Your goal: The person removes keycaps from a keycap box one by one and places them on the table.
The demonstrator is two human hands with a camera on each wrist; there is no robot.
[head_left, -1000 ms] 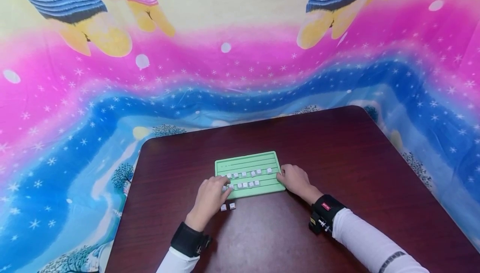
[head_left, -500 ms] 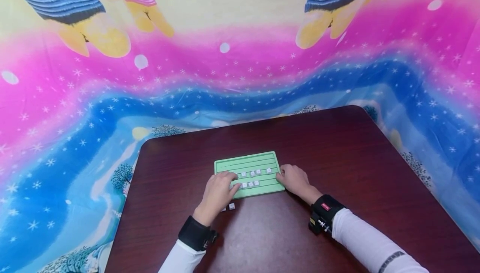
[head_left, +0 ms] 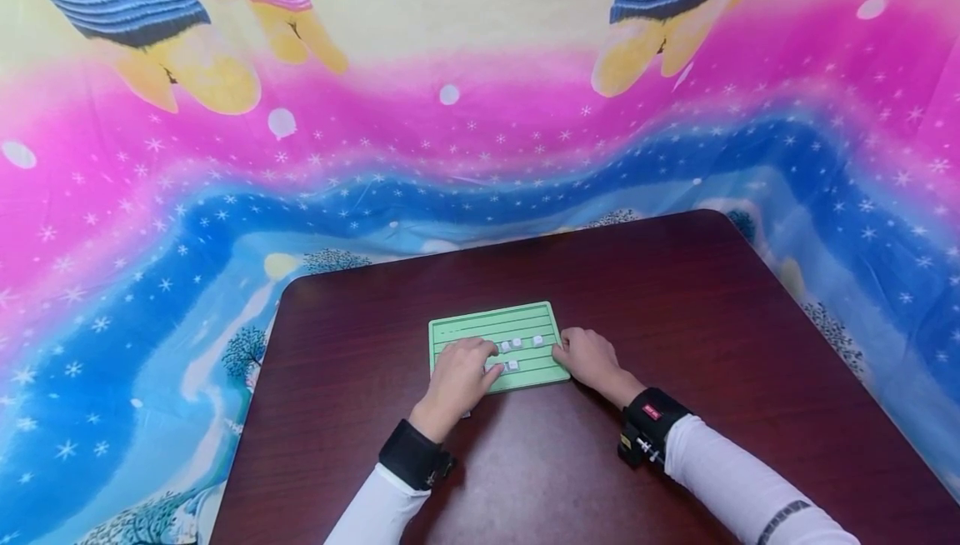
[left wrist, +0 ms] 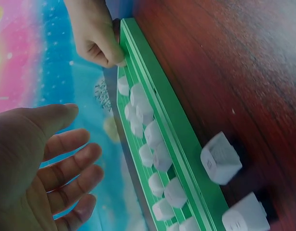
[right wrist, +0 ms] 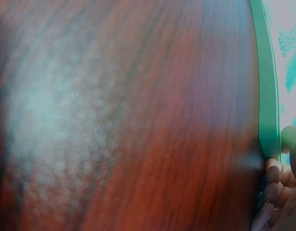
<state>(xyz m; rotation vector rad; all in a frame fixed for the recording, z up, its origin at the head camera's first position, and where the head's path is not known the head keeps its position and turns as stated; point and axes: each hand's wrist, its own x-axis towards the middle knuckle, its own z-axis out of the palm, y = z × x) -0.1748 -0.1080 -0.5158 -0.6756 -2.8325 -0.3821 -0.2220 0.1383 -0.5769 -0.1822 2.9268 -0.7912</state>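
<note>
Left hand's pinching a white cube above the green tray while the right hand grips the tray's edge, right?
Not quite: the left hand isn't pinching anything. The left wrist view shows its fingers loose and holding nothing. It is above the green tray, and the right hand grips the tray's edge, as you say.

From where I stand, a hand could cross the counter (head_left: pixel 517 453) at the green board's (head_left: pixel 487 324) twelve or six o'clock, but the left hand (head_left: pixel 457 374) blocks eight, the right hand (head_left: pixel 595 363) three, and loose white cubes (left wrist: pixel 221 161) seven.
</note>
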